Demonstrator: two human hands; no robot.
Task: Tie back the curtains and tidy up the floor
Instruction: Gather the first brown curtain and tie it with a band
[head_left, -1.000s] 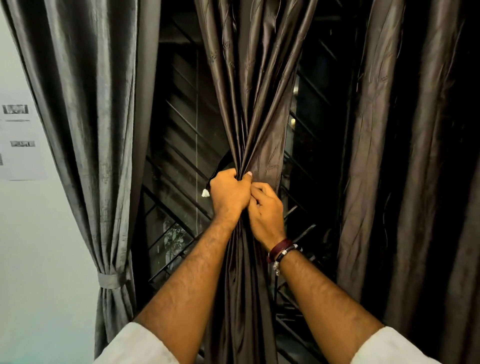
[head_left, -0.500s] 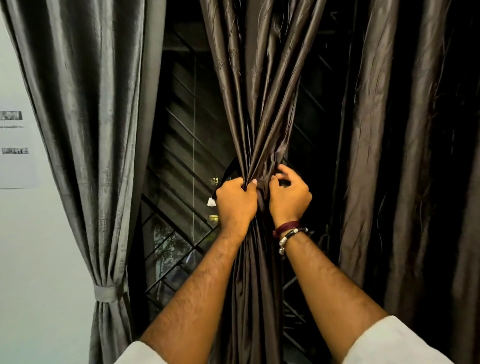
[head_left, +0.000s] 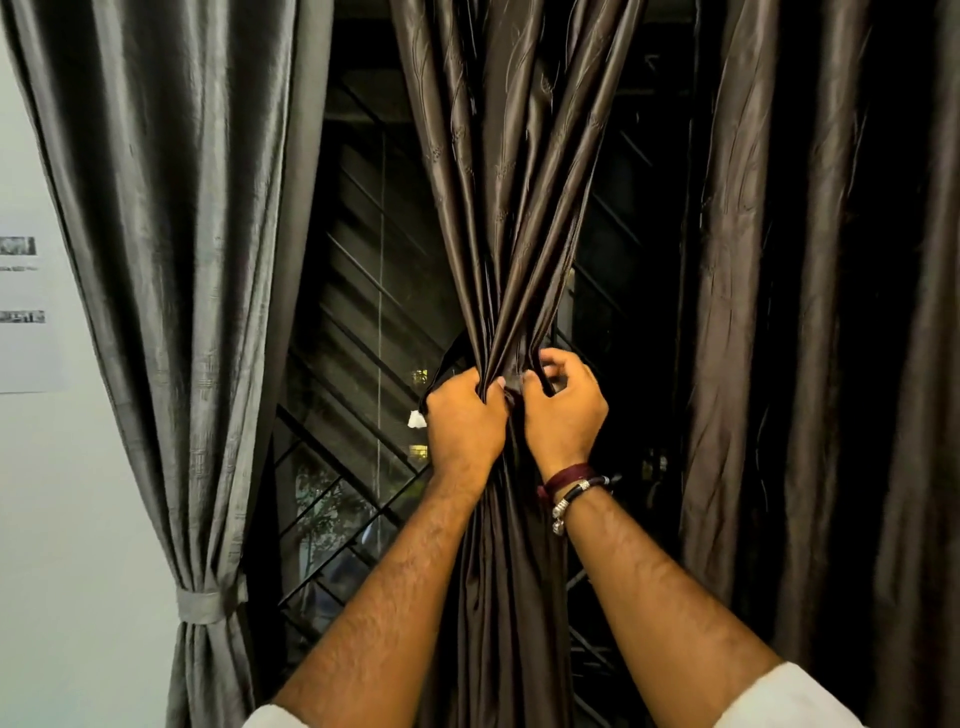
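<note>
A dark brown satin curtain (head_left: 511, 171) hangs in the middle, gathered into a tight bunch at hand height. My left hand (head_left: 464, 422) is clenched around the bunch from the left. My right hand (head_left: 565, 410) grips the bunch from the right, its fingers curled over a dark tie-back band (head_left: 451, 358) that loops around the fabric. A small white tag (head_left: 416, 419) hangs from the band beside my left hand. A grey curtain (head_left: 171, 218) on the left is held by a grey tie-back (head_left: 200, 606). Another brown curtain (head_left: 789, 312) hangs loose on the right.
Behind the curtains is a dark window with a black diagonal metal grille (head_left: 358, 364). A white wall (head_left: 67, 519) on the left carries a printed sheet of paper (head_left: 23, 312). The floor is out of view.
My right hand has moved from below the gathered bunch up to its right side, and its fingers have spread over the band. My left hand keeps its grip. The view has shifted slightly.
</note>
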